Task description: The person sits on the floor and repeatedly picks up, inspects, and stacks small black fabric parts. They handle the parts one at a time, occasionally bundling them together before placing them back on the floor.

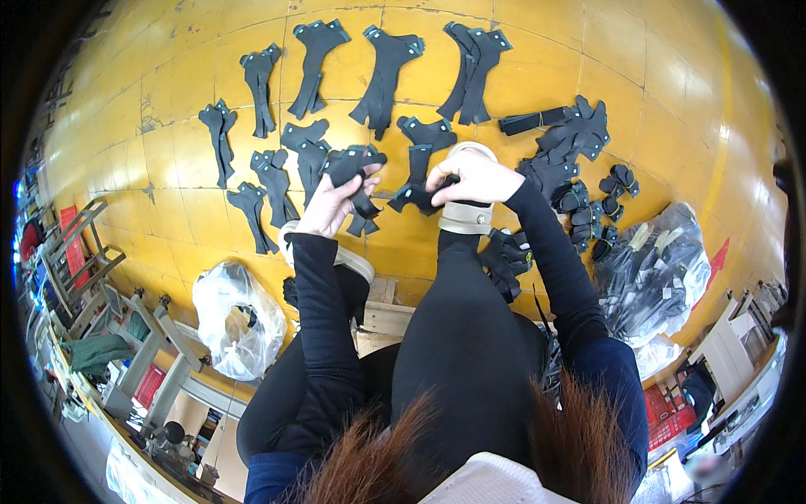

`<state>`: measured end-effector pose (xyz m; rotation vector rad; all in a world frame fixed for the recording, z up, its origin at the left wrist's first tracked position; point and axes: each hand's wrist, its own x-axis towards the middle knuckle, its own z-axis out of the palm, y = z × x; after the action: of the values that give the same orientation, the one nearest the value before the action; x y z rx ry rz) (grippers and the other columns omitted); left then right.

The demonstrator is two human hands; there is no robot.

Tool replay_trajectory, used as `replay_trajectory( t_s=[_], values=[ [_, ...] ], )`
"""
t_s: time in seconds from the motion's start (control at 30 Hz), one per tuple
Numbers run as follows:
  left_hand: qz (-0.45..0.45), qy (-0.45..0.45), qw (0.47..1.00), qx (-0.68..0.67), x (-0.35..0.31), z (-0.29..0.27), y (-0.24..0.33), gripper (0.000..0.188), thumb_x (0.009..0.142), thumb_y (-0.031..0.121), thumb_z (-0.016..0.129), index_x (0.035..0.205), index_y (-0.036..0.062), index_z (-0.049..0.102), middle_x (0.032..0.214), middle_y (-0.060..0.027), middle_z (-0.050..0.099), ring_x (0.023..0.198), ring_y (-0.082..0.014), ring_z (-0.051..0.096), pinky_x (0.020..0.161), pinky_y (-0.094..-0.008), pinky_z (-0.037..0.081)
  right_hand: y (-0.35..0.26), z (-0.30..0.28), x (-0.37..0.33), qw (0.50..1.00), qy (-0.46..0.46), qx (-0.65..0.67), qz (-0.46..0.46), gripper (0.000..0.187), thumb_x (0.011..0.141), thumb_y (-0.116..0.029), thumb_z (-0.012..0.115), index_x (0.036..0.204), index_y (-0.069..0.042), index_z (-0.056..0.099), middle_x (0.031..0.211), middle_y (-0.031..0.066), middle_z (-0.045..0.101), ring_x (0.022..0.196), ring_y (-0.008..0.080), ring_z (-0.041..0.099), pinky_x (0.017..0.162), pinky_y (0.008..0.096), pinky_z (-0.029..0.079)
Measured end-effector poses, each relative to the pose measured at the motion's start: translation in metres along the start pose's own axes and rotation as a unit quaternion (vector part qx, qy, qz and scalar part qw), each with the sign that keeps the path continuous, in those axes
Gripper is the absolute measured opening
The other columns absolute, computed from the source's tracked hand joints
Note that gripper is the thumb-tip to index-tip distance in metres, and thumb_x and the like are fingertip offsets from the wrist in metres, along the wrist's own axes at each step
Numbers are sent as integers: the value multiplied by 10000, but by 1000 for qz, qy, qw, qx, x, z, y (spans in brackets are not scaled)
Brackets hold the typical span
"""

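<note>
I sit low over a yellow floor, with both hands out in front of me. Several black Y-shaped fabric pieces (363,158) are in my left hand (332,206), its thumb and fingers closed on them; small pale stickers mark their ends. My right hand (480,179), just above my beige shoe (466,218), has its fingers curled on the end of a dark fabric strip (415,196). Part of that strip is hidden under the fingers. Beyond my hands, stacks of similar black pieces (382,76) lie spread in rows.
At right lie a heap of black pieces (575,139), small tied black bundles (620,181) and a clear plastic bag (655,269) of dark items. A whitish plastic bag (239,319) sits at left. A low wooden stool (388,319) is under me. Metal frames (80,244) stand far left.
</note>
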<state>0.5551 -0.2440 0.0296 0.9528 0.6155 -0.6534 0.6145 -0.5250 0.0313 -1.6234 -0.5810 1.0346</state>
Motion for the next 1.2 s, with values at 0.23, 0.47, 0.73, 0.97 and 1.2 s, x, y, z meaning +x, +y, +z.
replay_trajectory(
  t_s=[0.23, 0.47, 0.73, 0.97, 1.2],
  values=[
    [-49, -14, 997, 59, 22, 70, 1, 262, 979, 257, 471, 1126, 42, 493, 982, -92, 611, 855, -191, 643, 752, -322, 547, -29, -2, 8, 981, 167, -30, -92, 208, 802, -207, 678, 919, -37, 659, 974, 102, 644, 906, 222, 605, 818, 318, 466],
    [4, -196, 979, -61, 29, 86, -5, 553, 982, 514, 286, 1283, 66, 407, 953, -101, 594, 752, -167, 584, 649, -282, 481, -20, -4, 9, 957, 259, -95, -92, 283, 832, -232, 630, 1064, -70, 618, 1097, 97, 611, 1044, 278, 557, 911, 356, 437],
    [84, -158, 942, 283, 20, 95, -3, 519, 862, 123, 633, 1327, 48, 414, 1002, -42, 535, 851, -89, 506, 738, -226, 423, -18, -4, 6, 985, 166, -48, -23, 378, 813, -260, 648, 1124, -49, 607, 1033, 131, 653, 984, 286, 608, 873, 356, 471],
    [-101, -158, 981, 48, 11, 78, -4, 312, 980, 273, 469, 1063, -14, 560, 818, -66, 615, 796, -150, 605, 692, -240, 483, -19, -35, 19, 987, 152, 12, -42, 314, 817, -205, 677, 1039, 13, 636, 962, 135, 672, 875, 194, 645, 793, 299, 497],
    [-37, -106, 993, 41, 19, 77, -13, 266, 990, 280, 452, 995, 33, 549, 650, 23, 402, 655, -132, 485, 676, -271, 414, 92, -149, 59, 807, 406, -420, 93, 343, 793, -222, 683, 1100, -82, 618, 1111, 114, 607, 1059, 314, 559, 928, 394, 437]
  ],
)
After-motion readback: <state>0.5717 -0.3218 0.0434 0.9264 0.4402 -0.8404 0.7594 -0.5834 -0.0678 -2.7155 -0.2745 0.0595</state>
